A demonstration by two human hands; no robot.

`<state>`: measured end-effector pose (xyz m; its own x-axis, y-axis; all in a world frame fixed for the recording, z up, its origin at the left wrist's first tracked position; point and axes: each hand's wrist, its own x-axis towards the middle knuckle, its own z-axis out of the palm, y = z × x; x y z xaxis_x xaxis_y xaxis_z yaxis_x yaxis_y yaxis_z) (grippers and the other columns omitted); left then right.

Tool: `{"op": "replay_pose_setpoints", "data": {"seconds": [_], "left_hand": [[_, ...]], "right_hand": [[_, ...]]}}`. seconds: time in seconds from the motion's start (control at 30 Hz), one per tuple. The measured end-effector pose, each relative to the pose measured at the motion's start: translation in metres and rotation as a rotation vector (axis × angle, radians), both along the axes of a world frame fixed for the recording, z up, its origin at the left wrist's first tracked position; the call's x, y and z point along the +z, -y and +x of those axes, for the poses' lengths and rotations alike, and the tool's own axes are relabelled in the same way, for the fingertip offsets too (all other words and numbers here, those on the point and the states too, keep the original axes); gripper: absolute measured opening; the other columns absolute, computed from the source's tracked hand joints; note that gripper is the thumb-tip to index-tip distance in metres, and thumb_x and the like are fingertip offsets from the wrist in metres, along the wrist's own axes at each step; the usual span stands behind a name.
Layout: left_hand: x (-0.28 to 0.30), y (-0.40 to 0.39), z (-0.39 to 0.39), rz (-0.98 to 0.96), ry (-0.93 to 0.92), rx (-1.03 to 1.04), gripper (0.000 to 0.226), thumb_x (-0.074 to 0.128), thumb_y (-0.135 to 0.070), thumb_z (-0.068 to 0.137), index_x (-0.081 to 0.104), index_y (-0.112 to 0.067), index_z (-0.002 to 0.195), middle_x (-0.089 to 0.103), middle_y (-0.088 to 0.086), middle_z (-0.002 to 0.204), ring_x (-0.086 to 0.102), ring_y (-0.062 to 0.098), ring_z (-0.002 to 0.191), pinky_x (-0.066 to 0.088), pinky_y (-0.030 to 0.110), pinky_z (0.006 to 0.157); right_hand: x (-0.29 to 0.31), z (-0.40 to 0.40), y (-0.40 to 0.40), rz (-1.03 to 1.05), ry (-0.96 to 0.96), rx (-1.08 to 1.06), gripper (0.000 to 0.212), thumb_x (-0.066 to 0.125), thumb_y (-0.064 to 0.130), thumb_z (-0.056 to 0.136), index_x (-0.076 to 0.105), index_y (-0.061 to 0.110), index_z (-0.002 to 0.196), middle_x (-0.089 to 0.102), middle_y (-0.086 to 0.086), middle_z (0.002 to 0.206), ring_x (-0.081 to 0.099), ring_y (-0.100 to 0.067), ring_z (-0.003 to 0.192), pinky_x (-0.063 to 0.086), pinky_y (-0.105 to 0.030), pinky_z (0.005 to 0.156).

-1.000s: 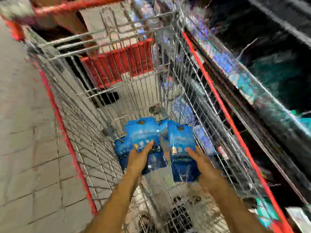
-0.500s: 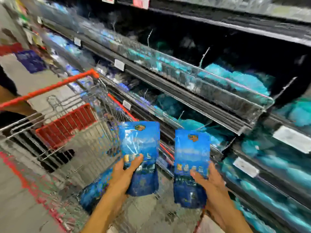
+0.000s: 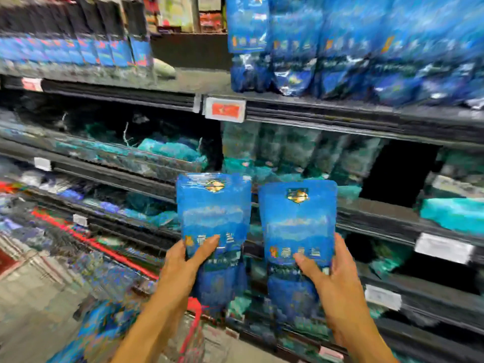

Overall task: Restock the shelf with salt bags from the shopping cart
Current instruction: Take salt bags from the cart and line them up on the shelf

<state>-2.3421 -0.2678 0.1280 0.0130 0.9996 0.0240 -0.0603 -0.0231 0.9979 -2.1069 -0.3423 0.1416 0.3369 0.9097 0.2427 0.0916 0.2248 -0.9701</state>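
both bags have come up out of the cart to face the shelf (image 3: 340, 119). left hand (image 3: 183, 265) grips one salt bag (image 3: 213, 213), right hand (image 3: 332, 281) grips the other bag (image 3: 297, 221), both upright before the middle shelf edge; placing likely comes next.

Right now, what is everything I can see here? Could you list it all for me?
Glossy blue salt bags held up: two, blue, upright side by side before the middle shelves.
Matching blue bags on the top shelf: a row, count unclear, upper right.
Teal packs: several, blurred, on the middle shelves.
Dark metal shelves: several tiers, black.
Red price tag: one, on the top shelf edge.
Red cart rim: one, bottom centre.
Left hand: grips the left bag.
Right hand: grips the right bag.
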Motion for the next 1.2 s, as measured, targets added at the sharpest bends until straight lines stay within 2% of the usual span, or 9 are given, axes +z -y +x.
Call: {"op": "replay_pose_setpoints", "data": {"seconds": [0.13, 0.2, 0.33, 0.6, 0.7, 0.8, 1.0, 1.1, 1.2], "left_hand": [[0.036, 0.014, 0.075, 0.089, 0.067, -0.060, 0.047, 0.076, -0.068, 0.048, 0.075, -0.044, 0.088, 0.074, -0.022, 0.091, 0.072, 0.005, 0.089, 0.055, 0.043, 0.084], [0.054, 0.017, 0.104, 0.105, 0.106, -0.139, 0.057, 0.082, -0.068, 0.047, 0.076, -0.037, 0.095, 0.076, -0.013, 0.097, 0.073, 0.012, 0.093, 0.054, 0.040, 0.082], [0.095, 0.011, 0.147, 0.132, 0.127, -0.340, 0.054, 0.082, -0.056, 0.064, 0.073, -0.026, 0.108, 0.074, 0.002, 0.112, 0.072, 0.023, 0.101, 0.058, 0.030, 0.072], [0.210, -0.028, 0.244, 0.302, 0.263, -0.512, 0.026, 0.072, -0.026, 0.083, 0.072, -0.012, 0.105, 0.074, 0.005, 0.109, 0.071, 0.018, 0.096, 0.060, 0.036, 0.076], [0.248, -0.047, 0.286, 0.342, 0.252, -0.484, 0.030, 0.075, -0.019, 0.083, 0.063, -0.006, 0.107, 0.071, 0.015, 0.109, 0.067, 0.024, 0.094, 0.055, 0.049, 0.093], [0.271, -0.068, 0.330, 0.362, 0.263, -0.463, 0.022, 0.078, -0.016, 0.081, 0.061, -0.010, 0.093, 0.064, 0.011, 0.095, 0.061, 0.021, 0.087, 0.053, 0.049, 0.091], [0.266, -0.101, 0.388, 0.391, 0.194, -0.417, 0.024, 0.078, -0.017, 0.082, 0.055, -0.019, 0.075, 0.061, -0.012, 0.064, 0.058, -0.001, 0.057, 0.047, 0.021, 0.063], [0.251, -0.109, 0.394, 0.472, 0.088, -0.375, 0.022, 0.077, -0.022, 0.084, 0.058, -0.013, 0.079, 0.059, -0.006, 0.071, 0.056, 0.007, 0.067, 0.044, 0.024, 0.065], [0.250, -0.116, 0.387, 0.628, -0.141, -0.351, 0.031, 0.078, -0.027, 0.082, 0.063, -0.007, 0.100, 0.068, 0.000, 0.094, 0.064, 0.018, 0.090, 0.051, 0.033, 0.077]], "right_hand": [[0.030, 0.066, 0.034, 0.047, 0.013, -0.055, 0.046, 0.073, 0.042, 0.072, 0.061, 0.039, 0.116, 0.070, 0.018, 0.115, 0.067, -0.003, 0.106, 0.057, -0.024, 0.084], [0.045, 0.090, 0.043, 0.084, 0.015, -0.094, 0.047, 0.074, 0.044, 0.071, 0.063, 0.037, 0.116, 0.072, 0.014, 0.114, 0.068, -0.007, 0.105, 0.058, -0.034, 0.086], [0.079, 0.129, 0.052, 0.161, 0.035, -0.165, 0.045, 0.072, 0.053, 0.067, 0.064, 0.043, 0.110, 0.072, 0.018, 0.110, 0.069, -0.002, 0.100, 0.060, -0.028, 0.079], [0.170, 0.202, 0.026, 0.434, 0.000, -0.287, 0.030, 0.077, 0.028, 0.078, 0.069, 0.025, 0.107, 0.075, 0.000, 0.110, 0.070, -0.020, 0.103, 0.055, -0.039, 0.090], [0.207, 0.240, 0.004, 0.495, -0.021, -0.349, 0.022, 0.072, 0.011, 0.085, 0.067, 0.022, 0.103, 0.076, 0.004, 0.103, 0.070, -0.014, 0.096, 0.056, -0.034, 0.088], [0.233, 0.277, -0.021, 0.515, -0.063, -0.409, 0.021, 0.071, 0.006, 0.086, 0.066, 0.021, 0.099, 0.077, 0.010, 0.091, 0.070, -0.006, 0.085, 0.056, -0.027, 0.081], [0.239, 0.330, -0.058, 0.435, -0.050, -0.459, 0.026, 0.070, 0.002, 0.086, 0.065, 0.021, 0.103, 0.075, 0.005, 0.097, 0.069, -0.011, 0.087, 0.054, -0.030, 0.080], [0.232, 0.343, -0.066, 0.342, 0.014, -0.398, 0.030, 0.071, 0.002, 0.085, 0.064, 0.019, 0.108, 0.073, -0.001, 0.106, 0.069, -0.017, 0.094, 0.055, -0.035, 0.084], [0.236, 0.356, -0.060, 0.201, 0.134, -0.289, 0.031, 0.073, 0.000, 0.082, 0.066, 0.018, 0.107, 0.075, -0.001, 0.106, 0.071, -0.020, 0.101, 0.056, -0.036, 0.087]]}}
